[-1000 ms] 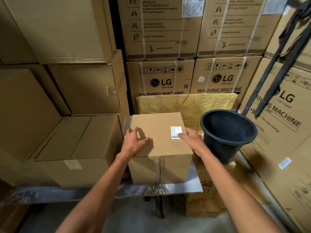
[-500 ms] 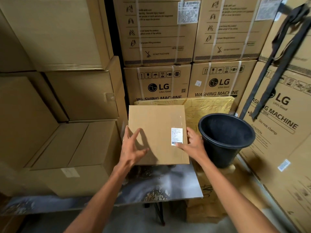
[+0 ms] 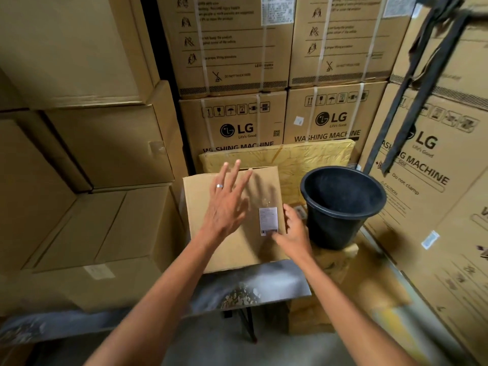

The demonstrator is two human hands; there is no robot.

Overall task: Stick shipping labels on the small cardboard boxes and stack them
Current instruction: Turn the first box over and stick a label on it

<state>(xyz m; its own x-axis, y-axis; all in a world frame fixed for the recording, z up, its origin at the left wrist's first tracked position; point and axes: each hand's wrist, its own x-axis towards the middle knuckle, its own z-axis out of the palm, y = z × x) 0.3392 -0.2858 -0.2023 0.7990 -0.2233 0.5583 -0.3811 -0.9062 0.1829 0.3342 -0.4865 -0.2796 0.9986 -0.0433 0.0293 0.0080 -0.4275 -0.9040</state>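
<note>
Small cardboard box [image 3: 232, 215] sits on the grey table [image 3: 264, 283], top face toward me. White shipping label [image 3: 268, 221] is stuck on that face, near the box's right edge, barcode end nearest me.

My left hand [image 3: 227, 207] is over the box, fingers straight and spread wide, gripping nothing; I cannot tell whether the palm touches the cardboard. A ring shows on one finger. My right hand [image 3: 293, 233] is at the box's right edge just beside the label, fingers relaxed, holding nothing; contact with the box unclear because of blur.

Black bucket [image 3: 340, 207] stands upright just right of the box; its inside is dark, nothing visible in it. A yellow wrapped flat parcel [image 3: 303, 159] leans behind the box. LG washing machine cartons [image 3: 237, 122] are stacked beyond the box.
</note>
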